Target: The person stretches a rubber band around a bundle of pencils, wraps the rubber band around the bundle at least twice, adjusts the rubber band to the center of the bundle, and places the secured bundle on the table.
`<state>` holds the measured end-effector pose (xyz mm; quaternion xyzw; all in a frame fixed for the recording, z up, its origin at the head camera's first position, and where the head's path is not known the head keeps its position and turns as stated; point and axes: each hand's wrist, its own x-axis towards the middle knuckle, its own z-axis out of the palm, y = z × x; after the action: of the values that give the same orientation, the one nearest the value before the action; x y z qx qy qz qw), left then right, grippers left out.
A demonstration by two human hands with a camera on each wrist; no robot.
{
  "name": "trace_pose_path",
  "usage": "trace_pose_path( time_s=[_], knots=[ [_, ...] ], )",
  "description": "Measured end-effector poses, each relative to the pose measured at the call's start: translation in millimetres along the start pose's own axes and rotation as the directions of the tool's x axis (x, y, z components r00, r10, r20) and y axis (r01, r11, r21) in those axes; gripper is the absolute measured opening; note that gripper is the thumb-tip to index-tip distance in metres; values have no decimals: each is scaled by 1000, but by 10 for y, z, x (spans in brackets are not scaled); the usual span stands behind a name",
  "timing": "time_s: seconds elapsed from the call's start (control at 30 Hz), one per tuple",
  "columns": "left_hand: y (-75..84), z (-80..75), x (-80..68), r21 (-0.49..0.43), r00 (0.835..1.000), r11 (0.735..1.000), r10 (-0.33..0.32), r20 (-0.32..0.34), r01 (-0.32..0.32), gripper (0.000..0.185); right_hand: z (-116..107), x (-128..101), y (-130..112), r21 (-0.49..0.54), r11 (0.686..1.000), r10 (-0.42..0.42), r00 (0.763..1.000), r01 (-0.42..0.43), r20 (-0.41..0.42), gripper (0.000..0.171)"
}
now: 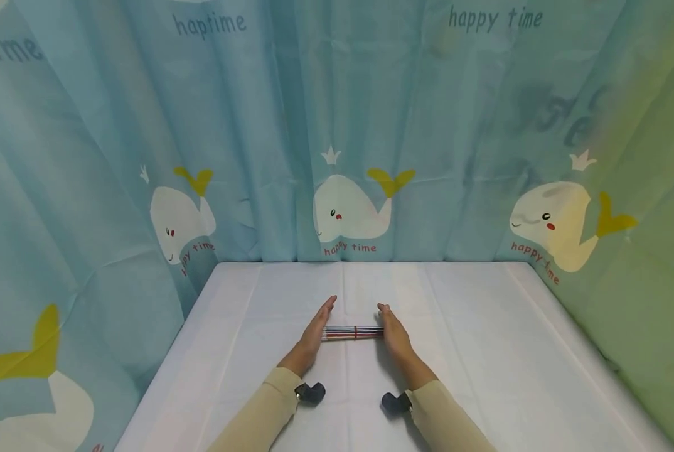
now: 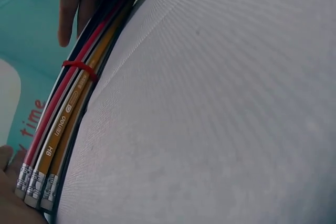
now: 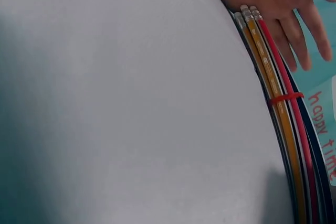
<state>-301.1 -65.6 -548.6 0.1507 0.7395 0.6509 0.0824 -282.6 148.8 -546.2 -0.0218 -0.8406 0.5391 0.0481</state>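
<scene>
A bundle of pencils (image 1: 342, 333) lies crosswise on the white table between my two hands. Yellow and pink-red pencils (image 2: 63, 119) show in the left wrist view, along with dark ones, bound near the middle by a red band (image 2: 80, 67). My left hand (image 1: 314, 329) stands on edge with straight fingers, its palm against the eraser ends (image 3: 247, 13). At the other end my right hand (image 1: 395, 333) stands the same way, palm facing in, fingers extended. The far tips of the pencils are hidden by the right hand.
A white cloth (image 1: 472, 351) covers the table. Behind and at both sides hangs a blue-green curtain (image 1: 269, 125) printed with whales. Each sleeve carries a small dark wrist camera (image 1: 312, 393) close above the table.
</scene>
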Motion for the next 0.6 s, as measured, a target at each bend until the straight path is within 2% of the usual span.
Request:
trace_pose_path(
  time_s=[0.1,0.2,0.33,0.47,0.6],
  knots=[
    [120,-14,-50,-27,1000,1000,16,3,-16,51,-3,3,-3,60,998,-24,1000,24,-9,62],
    [177,-12,-80,-53,999,999,9,-31,-11,51,-44,-5,14,171,985,-12,1000,16,-25,64],
    [47,-20,-49,-36,992,999,-22,-126,18,56,-72,-42,63,276,961,34,999,-28,-19,71],
    [-36,4,-18,-44,981,997,-70,-178,63,59,-69,-60,100,300,952,60,998,-60,7,74],
    [-39,60,9,-58,978,995,-91,-188,81,60,-65,-68,68,265,962,62,998,-64,16,74]
  ],
)
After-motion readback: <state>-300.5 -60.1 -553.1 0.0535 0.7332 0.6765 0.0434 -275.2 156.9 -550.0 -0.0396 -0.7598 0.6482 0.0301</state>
